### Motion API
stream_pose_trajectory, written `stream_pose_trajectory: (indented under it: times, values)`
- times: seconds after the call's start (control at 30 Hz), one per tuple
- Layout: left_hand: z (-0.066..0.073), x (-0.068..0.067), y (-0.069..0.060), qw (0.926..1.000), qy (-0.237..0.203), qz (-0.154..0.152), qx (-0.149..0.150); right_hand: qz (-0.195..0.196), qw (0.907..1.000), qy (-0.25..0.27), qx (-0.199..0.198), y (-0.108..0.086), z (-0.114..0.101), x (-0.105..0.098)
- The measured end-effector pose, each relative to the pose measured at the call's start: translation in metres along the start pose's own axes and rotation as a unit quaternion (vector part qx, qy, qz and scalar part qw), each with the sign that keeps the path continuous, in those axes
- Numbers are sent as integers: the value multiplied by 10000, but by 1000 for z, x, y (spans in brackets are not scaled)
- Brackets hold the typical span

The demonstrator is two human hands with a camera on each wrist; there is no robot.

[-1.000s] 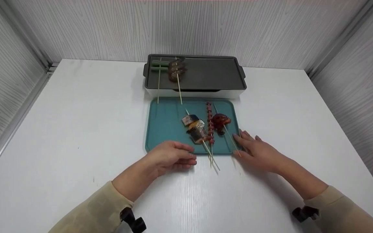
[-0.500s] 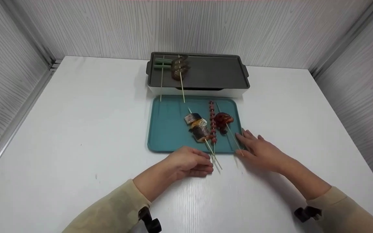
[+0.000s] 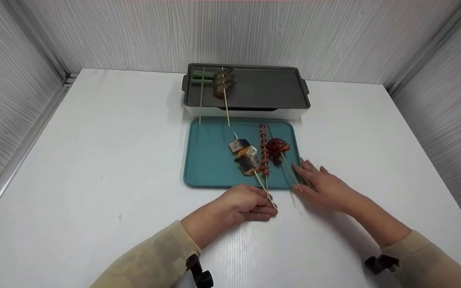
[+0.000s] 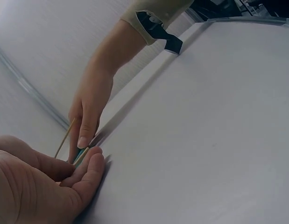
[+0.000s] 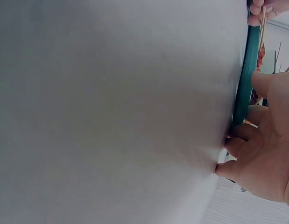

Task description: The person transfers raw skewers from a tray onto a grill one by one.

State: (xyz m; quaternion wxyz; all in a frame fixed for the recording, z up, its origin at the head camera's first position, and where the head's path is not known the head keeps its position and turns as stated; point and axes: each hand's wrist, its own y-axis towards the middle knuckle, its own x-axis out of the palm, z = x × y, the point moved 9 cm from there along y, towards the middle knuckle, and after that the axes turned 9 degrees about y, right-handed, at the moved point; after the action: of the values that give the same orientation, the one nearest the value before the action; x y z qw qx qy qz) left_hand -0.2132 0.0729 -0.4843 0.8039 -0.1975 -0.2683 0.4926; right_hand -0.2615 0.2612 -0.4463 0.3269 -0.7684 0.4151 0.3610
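Note:
My left hand [image 3: 246, 205] is at the near edge of the teal tray [image 3: 210, 168], its fingers around the stick ends of the fish skewer [image 3: 248, 160] and the thin red-beaded skewer [image 3: 264, 150]; whether it pinches them is unclear. In the left wrist view, a stick lies between that hand's thumb and fingers. My right hand [image 3: 326, 190] rests at the tray's near right corner, fingers spread, close to the stick of the dark red skewer [image 3: 277, 148]. The right wrist view shows this hand [image 5: 270, 140] touching the tray's side [image 5: 247, 79].
Behind the tray stands a dark grill plate [image 3: 270, 88] on a white base. On its left side lie a green-vegetable skewer [image 3: 202, 81] and a brown skewer [image 3: 222, 84], their sticks reaching over the tray. White table [image 3: 134, 140] surrounds both, with walls beyond.
My left hand has moved right along the tray's near edge, from left of the skewer sticks to around their ends. My right hand has stayed at the tray's corner.

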Motion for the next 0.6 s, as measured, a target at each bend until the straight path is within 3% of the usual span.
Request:
stream_pose_trajectory:
  times: [0.2, 0.43, 0.6]
  values:
    - [-2, 2, 2, 9997, -210, -87, 8, -1, 10000, -31, -22, 0, -2, -1]
    - [-3, 1, -4, 9999, -18, -105, 49, 29, 10000, -56, -50, 0, -2, -1]
    - [-5, -8, -13, 9998, 202, -36, 51, 19, 10000, -27, -32, 0, -1, 0]
